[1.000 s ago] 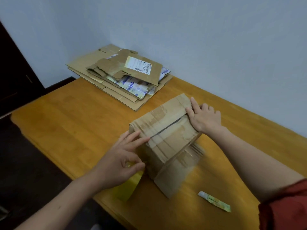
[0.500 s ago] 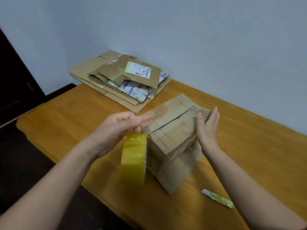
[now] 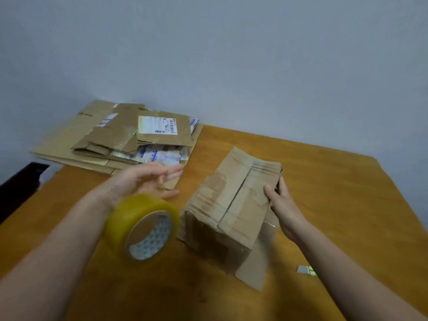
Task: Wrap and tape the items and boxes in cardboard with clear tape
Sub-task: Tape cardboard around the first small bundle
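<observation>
Tape roll (image 3: 142, 227) tilted face-on (glossy yellow) | right hand (image 3: 283, 205) grips creased parcel (image 3: 229, 205)

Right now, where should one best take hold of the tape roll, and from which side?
On the tape roll, probably hook fingers through the open core, thumb on the yellow band, coming from the near side, where the core faces.

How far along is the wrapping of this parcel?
Done: cardboard is folded round the parcel, some tape on it. In hand: right hand grips its end; tape roll hangs near left hand. Left: seam and loose near flap look untaped.
</observation>
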